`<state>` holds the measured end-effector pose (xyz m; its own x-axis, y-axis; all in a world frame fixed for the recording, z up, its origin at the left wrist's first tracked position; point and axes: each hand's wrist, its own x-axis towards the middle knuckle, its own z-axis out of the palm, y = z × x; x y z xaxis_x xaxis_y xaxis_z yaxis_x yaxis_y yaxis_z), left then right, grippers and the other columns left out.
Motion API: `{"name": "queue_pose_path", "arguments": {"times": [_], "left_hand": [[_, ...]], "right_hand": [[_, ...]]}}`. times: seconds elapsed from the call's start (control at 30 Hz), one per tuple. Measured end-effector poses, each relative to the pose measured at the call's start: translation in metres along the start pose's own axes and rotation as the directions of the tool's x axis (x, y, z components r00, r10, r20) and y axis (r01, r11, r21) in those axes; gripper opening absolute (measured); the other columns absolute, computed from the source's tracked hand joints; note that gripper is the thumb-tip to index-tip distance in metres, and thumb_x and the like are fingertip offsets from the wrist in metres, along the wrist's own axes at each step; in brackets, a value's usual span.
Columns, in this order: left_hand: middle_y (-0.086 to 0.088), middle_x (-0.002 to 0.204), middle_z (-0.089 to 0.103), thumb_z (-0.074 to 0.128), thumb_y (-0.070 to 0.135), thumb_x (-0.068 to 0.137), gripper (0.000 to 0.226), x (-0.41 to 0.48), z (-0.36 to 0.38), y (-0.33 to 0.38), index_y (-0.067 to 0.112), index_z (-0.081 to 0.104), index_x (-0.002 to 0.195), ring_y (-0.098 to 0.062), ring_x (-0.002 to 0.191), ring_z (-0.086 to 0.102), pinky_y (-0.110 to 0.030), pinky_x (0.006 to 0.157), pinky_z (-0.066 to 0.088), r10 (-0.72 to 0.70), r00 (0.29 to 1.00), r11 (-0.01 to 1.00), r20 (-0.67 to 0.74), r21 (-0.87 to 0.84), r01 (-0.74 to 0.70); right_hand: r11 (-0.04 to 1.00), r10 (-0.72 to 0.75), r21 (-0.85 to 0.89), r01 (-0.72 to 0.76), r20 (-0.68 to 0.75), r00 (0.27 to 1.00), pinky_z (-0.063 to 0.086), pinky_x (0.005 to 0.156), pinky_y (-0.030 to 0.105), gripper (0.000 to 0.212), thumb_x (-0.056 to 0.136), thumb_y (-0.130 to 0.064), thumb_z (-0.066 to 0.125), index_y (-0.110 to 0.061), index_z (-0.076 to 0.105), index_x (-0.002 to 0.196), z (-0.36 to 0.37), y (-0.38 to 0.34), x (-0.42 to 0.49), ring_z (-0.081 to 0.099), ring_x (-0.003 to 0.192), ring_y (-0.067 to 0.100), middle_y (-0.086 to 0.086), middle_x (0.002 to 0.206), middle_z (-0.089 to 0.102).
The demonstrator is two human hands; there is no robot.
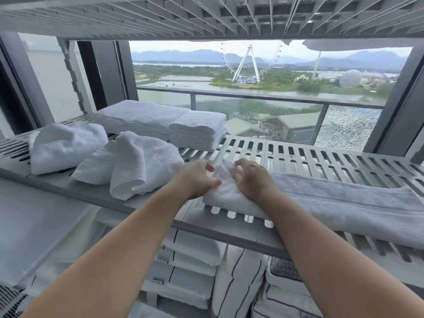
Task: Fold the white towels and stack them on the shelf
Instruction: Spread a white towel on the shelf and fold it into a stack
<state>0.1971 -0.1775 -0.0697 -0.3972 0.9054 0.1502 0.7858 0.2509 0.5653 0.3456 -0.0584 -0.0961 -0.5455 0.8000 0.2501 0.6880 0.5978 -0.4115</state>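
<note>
Middle shelf (298,154): grey plastic, slotted across its whole width, with a solid lip at the front. A second slotted shelf (206,17) sits overhead.

My left hand (197,177) and right hand (252,180) are both on a bunched white towel (223,196) near the front edge of the middle shelf. The left thumb and curled fingers grip its left end. The right hand's fingers are curled down over its top. The two hands sit close together but do not touch.

A long flat stretch of towelling (348,203) runs to the right along the front edge, touching the bunched towel. I cannot tell whether it is the same piece.

On the left of the shelf lie two loose crumpled towels (142,164) and a rolled one (66,145). Behind them, at the back edge, stand a wide folded stack (137,115) and a narrower folded stack (197,129), side by side and touching.

Under the shelf is folded white bedding with dark piping (238,285).

Behind the unit there is a dark-framed window (107,72), a balcony rail with glass panels (252,94), then water, trees, a Ferris wheel (250,63) and hills.
</note>
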Motion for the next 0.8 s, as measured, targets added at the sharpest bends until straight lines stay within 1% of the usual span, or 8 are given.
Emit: {"name": "queue_pose_path", "arguments": {"times": [0.13,0.2,0.27,0.4,0.5,0.6,0.67,0.8], "left_hand": [[-0.002,0.119,0.066,0.069,0.046,0.086,0.044,0.006,0.009,0.001,0.02,0.062,0.121,-0.021,0.113,0.059,-0.029,0.082,0.038,-0.018,0.995,0.984,-0.096,0.173,0.035],[-0.003,0.116,0.068,0.067,0.048,0.087,0.043,0.011,0.012,0.004,0.021,0.062,0.12,-0.024,0.113,0.06,-0.03,0.083,0.041,-0.019,0.988,0.981,-0.152,0.189,0.048],[-0.002,0.111,0.069,0.068,0.045,0.086,0.04,0.016,0.015,0.007,0.022,0.062,0.117,-0.025,0.111,0.062,-0.035,0.09,0.049,-0.023,0.98,0.989,-0.196,0.139,0.051],[-0.001,0.102,0.073,0.066,0.023,0.085,0.024,0.025,0.022,0.007,0.024,0.066,0.109,-0.025,0.104,0.065,-0.037,0.093,0.051,-0.004,0.981,0.995,-0.194,0.093,0.022],[0.001,0.103,0.071,0.059,0.019,0.088,0.019,0.032,0.026,0.002,0.027,0.067,0.104,-0.025,0.103,0.064,-0.036,0.087,0.052,0.009,0.976,0.989,-0.217,0.143,0.023],[0.001,0.104,0.068,0.057,0.013,0.09,0.021,0.036,0.031,0.013,0.028,0.067,0.101,-0.024,0.098,0.063,-0.032,0.072,0.046,0.167,0.919,0.966,-0.357,0.245,-0.08],[0.001,0.103,0.069,0.054,0.0,0.086,0.034,0.037,0.038,0.037,0.026,0.07,0.1,-0.024,0.093,0.065,-0.031,0.07,0.046,0.291,0.88,0.938,-0.375,0.293,-0.186],[0.002,0.109,0.07,0.052,0.003,0.089,0.034,0.034,0.07,0.1,0.026,0.073,0.103,-0.021,0.094,0.066,-0.036,0.079,0.056,0.418,0.889,0.898,-0.188,0.234,-0.373]], "right_hand": [[0.998,-0.045,0.032,0.047,-0.042,0.998,0.047,0.097,0.04,0.029,0.093,-0.032,0.062,-0.022,0.059,0.12,-0.002,0.0,-0.005,0.061,0.11,0.029,0.009,0.119,0.065],[0.995,-0.089,0.048,0.092,-0.062,0.994,0.048,0.094,0.04,0.02,0.089,-0.034,0.066,-0.024,0.061,0.105,-0.004,0.0,-0.007,0.061,0.103,0.027,0.004,0.109,0.064],[0.987,-0.153,0.039,0.155,-0.048,0.987,0.046,0.096,0.04,0.013,0.086,-0.037,0.068,-0.029,0.065,0.096,-0.005,-0.001,-0.008,0.06,0.103,0.024,-0.001,0.105,0.064],[0.973,-0.23,0.004,0.23,0.02,0.973,0.039,0.107,0.04,0.016,0.091,-0.039,0.063,-0.037,0.073,0.102,-0.006,0.0,-0.01,0.055,0.122,0.021,-0.005,0.126,0.065],[0.977,-0.215,-0.006,0.215,0.046,0.976,0.033,0.115,0.043,0.018,0.093,-0.04,0.062,-0.042,0.074,0.107,-0.012,0.005,-0.014,0.047,0.133,0.022,0.001,0.143,0.054],[0.976,-0.212,0.034,0.216,-0.082,0.974,0.04,0.109,0.041,0.017,0.095,-0.03,0.064,-0.03,0.078,0.103,-0.026,0.021,-0.022,0.054,0.125,0.022,0.003,0.134,0.062],[0.989,-0.139,0.018,0.146,-0.198,0.97,0.046,0.102,0.04,0.018,0.094,-0.022,0.063,-0.022,0.079,0.101,-0.042,0.041,-0.027,0.06,0.115,0.022,0.005,0.119,0.07],[0.982,0.109,-0.113,-0.15,-0.31,0.944,0.05,0.095,0.039,0.024,0.093,-0.018,0.056,-0.018,0.078,0.104,-0.086,0.094,-0.043,0.064,0.106,0.03,0.011,0.11,0.072]]}}
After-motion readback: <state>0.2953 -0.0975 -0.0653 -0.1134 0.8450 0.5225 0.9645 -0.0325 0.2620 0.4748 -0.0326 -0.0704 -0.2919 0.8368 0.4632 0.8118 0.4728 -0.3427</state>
